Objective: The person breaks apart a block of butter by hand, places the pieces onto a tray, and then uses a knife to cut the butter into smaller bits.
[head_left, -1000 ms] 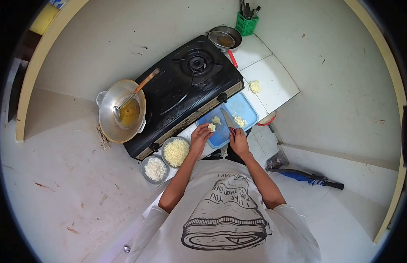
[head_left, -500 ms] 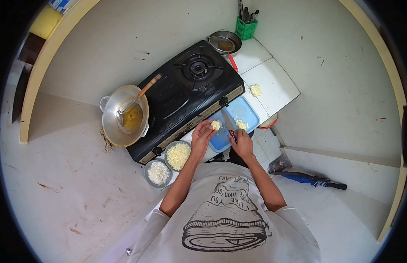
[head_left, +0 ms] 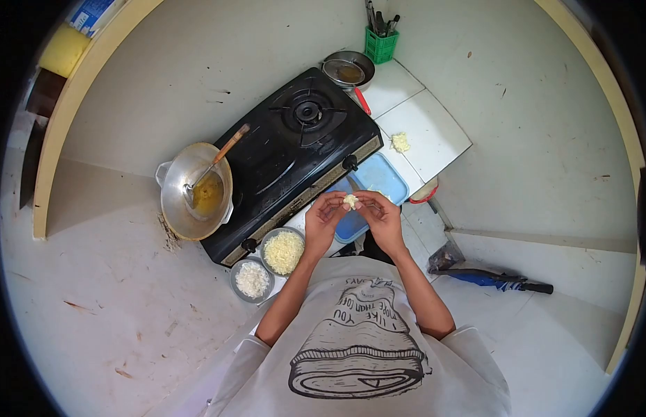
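Hidden: the blue cutting board point(head_left: 382, 177) is half covered by both hands, and the knife seen a second ago can't be made out now; too small to tell whether it sits under the right hand.
Hard to read: the pale lump point(head_left: 350, 201) is tiny, its kind unclear.
Left hand point(head_left: 324, 217): fingertips pinched on the lump, raised just over the board's near edge.
Right hand point(head_left: 383, 217): fingertips closed on the same lump from the other side, touching the left hand's fingers.
Changed: a second ago the hands were apart, the right one on the knife handle; now they meet at the lump.
Nearby: black stove point(head_left: 295, 146), wok point(head_left: 191, 191) with a ladle, two bowls of shreds point(head_left: 282, 251) beside the left wrist.
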`<state>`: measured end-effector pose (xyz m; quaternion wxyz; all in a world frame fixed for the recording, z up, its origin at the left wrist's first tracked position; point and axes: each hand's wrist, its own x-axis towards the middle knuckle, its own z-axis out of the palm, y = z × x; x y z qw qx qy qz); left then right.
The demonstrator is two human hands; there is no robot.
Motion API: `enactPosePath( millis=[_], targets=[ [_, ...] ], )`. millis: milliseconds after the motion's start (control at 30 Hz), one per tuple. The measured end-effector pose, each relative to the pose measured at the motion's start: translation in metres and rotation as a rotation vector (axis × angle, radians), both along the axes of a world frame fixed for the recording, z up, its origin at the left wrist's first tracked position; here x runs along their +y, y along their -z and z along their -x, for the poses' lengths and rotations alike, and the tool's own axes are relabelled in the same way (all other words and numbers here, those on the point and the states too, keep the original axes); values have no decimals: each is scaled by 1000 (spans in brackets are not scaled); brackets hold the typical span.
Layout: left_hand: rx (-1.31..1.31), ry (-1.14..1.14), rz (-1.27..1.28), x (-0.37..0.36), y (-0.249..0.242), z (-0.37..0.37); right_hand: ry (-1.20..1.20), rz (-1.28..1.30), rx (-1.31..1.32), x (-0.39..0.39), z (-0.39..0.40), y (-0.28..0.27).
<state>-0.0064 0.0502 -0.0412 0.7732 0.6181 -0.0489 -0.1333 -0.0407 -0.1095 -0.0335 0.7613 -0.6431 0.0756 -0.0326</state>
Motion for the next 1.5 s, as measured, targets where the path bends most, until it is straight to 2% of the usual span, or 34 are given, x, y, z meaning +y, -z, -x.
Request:
enactPosePath(
  millis=[133,233,333,433,633,867,1233,1500],
  targets=[
    [42,-19,0,-1,-7,-2,24,-33,-41,3,1,-5],
    [69,-24,25,-1,-11,-2,49,66,-98,6,0,-8],
    [94,-17,64,-3,-13,-1,37,-37,-30,6,0,-14],
    [119,-3,77,-3,-17,-2,31,-24,-33,4,1,-15],
    [101,-19,79,-7,-17,-2,71,180,-146,6,4,-22],
    [244,34,191,-7,-31,0,77,168,-146,-4,5,-18],
    [92,85,158,-4,-16,8,34,198,-209,-10,9,-26],
    [6,54,84,-7,-13,18,-64,187,-91,-17,15,-23]
  ],
)
